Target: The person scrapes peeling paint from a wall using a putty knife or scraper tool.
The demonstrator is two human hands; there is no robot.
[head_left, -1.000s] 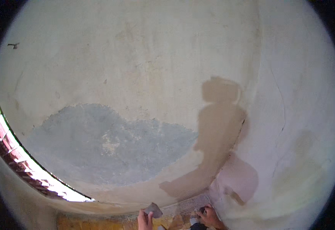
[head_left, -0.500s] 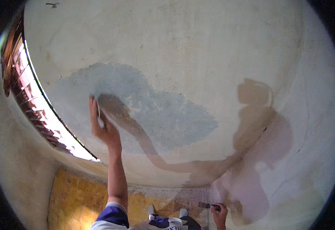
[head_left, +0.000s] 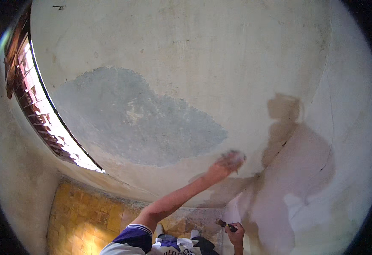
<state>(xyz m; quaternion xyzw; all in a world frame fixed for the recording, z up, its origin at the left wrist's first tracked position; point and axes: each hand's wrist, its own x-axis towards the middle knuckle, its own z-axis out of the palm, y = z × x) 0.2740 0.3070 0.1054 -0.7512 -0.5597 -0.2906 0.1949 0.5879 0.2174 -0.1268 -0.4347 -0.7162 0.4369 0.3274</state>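
Observation:
My left hand [head_left: 225, 165], smeared by motion, reaches up and to the right before the pale plaster wall [head_left: 203, 68], just below the right end of a large blue-grey patch [head_left: 169, 131]. A small greyish-white thing [head_left: 239, 159] shows at its fingers, too blurred to name. Low on the right, my right hand [head_left: 238, 233] is closed around a small flat-headed tool [head_left: 222, 222] with a dark handle. The tool's brownish head points up and left. Whether it is a scraper or a brush I cannot tell.
A bright barred window opening [head_left: 54, 123] curves along the left. Yellowish floor tiles [head_left: 77, 208] lie below, with my feet [head_left: 194, 233] on them. The adjoining wall [head_left: 352, 140] meets the patched one at the right and carries part of my shadow [head_left: 279, 178].
My left hand has swept from the left part of the blue-grey patch to below its right end. The right hand has shifted slightly left and up, still holding the flat-headed tool.

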